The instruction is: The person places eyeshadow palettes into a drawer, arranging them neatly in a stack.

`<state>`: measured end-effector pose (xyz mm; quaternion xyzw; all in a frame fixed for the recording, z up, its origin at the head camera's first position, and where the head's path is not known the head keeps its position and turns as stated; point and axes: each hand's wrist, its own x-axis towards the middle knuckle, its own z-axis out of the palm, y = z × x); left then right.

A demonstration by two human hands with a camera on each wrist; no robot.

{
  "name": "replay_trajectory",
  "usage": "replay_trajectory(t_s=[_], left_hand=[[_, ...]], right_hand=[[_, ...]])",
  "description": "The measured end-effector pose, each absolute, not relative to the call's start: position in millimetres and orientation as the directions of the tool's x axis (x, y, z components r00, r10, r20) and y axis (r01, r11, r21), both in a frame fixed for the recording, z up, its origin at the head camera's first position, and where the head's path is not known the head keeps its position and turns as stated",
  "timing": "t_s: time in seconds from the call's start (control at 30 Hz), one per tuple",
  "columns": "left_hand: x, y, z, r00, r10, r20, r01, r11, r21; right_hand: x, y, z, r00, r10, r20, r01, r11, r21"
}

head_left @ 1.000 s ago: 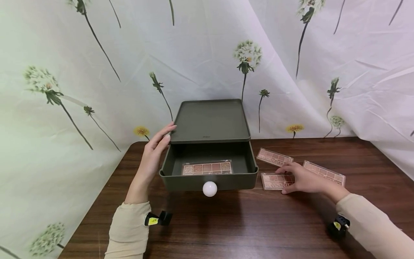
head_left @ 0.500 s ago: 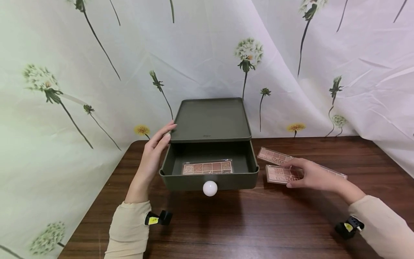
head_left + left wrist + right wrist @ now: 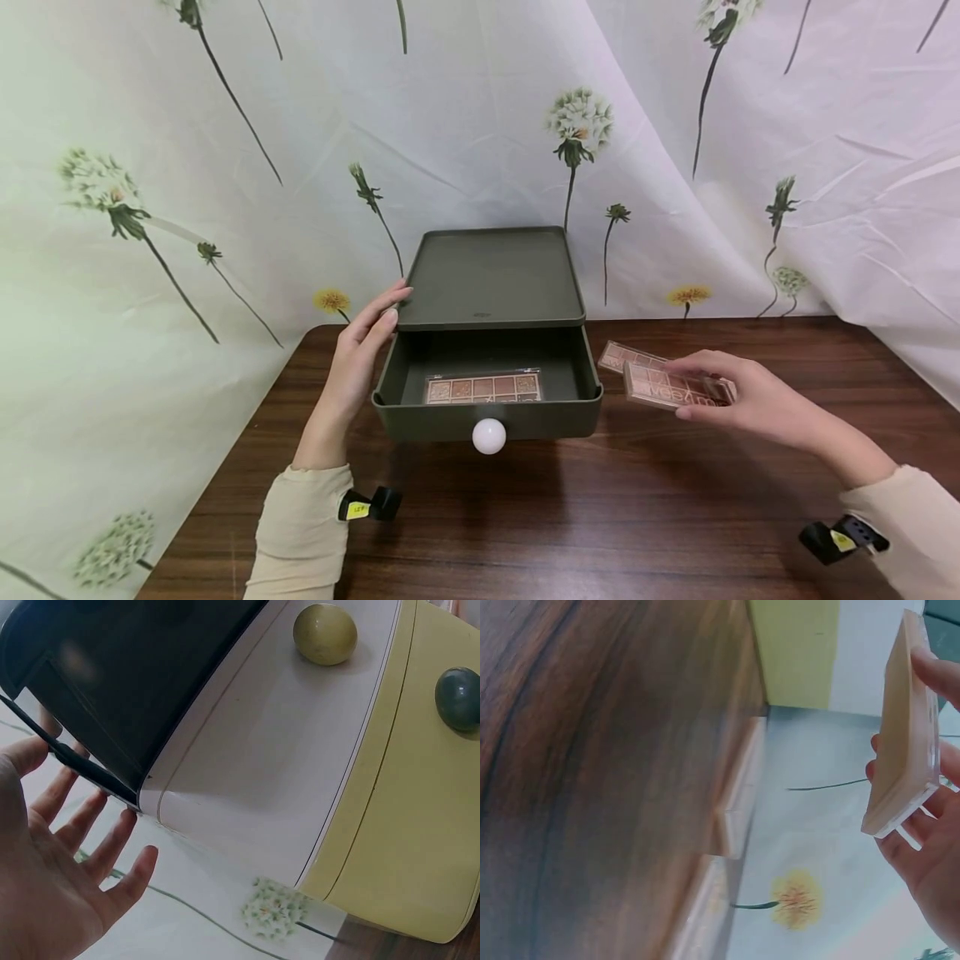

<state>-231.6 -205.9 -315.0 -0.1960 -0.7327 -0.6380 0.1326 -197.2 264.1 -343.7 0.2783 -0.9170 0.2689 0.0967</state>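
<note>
My right hand (image 3: 750,396) pinches an eyeshadow palette (image 3: 651,385) between thumb and fingers, raised above the table. In the right wrist view that palette (image 3: 901,735) appears edge-on. A dark green drawer (image 3: 427,423) is pulled out of the drawer unit (image 3: 491,275), with a round white knob (image 3: 489,437) on its front. One eyeshadow palette (image 3: 483,389) lies inside. My left hand (image 3: 352,358) touches the unit's upper left side; the left wrist view shows its fingers (image 3: 112,844) spread along the dark green edge.
Below the green drawer, the left wrist view shows a white drawer (image 3: 255,750) and a yellow drawer (image 3: 397,825), both closed. Two more palettes lie on the wooden table (image 3: 600,517), one nearer (image 3: 701,915) and one farther (image 3: 742,787). A flowered cloth (image 3: 480,108) hangs behind.
My right hand has lifted a palette off the table, moving it up and slightly right. The left hand and the drawer stay where they were.
</note>
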Motion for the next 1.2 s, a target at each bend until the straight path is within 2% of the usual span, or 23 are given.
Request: replay_trajectory(t_s=[0.33, 0.7, 0.77, 1.0, 1.2], left_hand=[[-231.3, -205.7, -315.1, -0.888, 0.117, 0.444, 0.457, 0.117, 0.882], [-230.7, -205.9, -315.0, -0.888, 0.118, 0.445, 0.457, 0.122, 0.881], [-230.7, -205.9, -314.8, -0.887, 0.118, 0.446, 0.458, 0.121, 0.880], [-230.7, -205.9, -314.8, -0.888, 0.117, 0.446, 0.458, 0.117, 0.881], [-229.9, -205.9, -314.7, -0.888, 0.120, 0.444, 0.457, 0.110, 0.883]], right_hand=[[-179.9, 255.2, -319.5, -0.730, -0.495, 0.471, -0.675, 0.627, -0.388], [-171.6, 243.3, -297.0, -0.562, -0.548, 0.620, -0.821, 0.461, -0.337], [-170.7, 239.5, -293.6, -0.550, -0.542, 0.635, -0.828, 0.449, -0.335], [-167.0, 217.7, -278.8, -0.576, -0.531, 0.622, -0.815, 0.435, -0.383], [-169.9, 194.4, -269.1, -0.527, -0.553, 0.646, -0.849, 0.384, -0.363]])
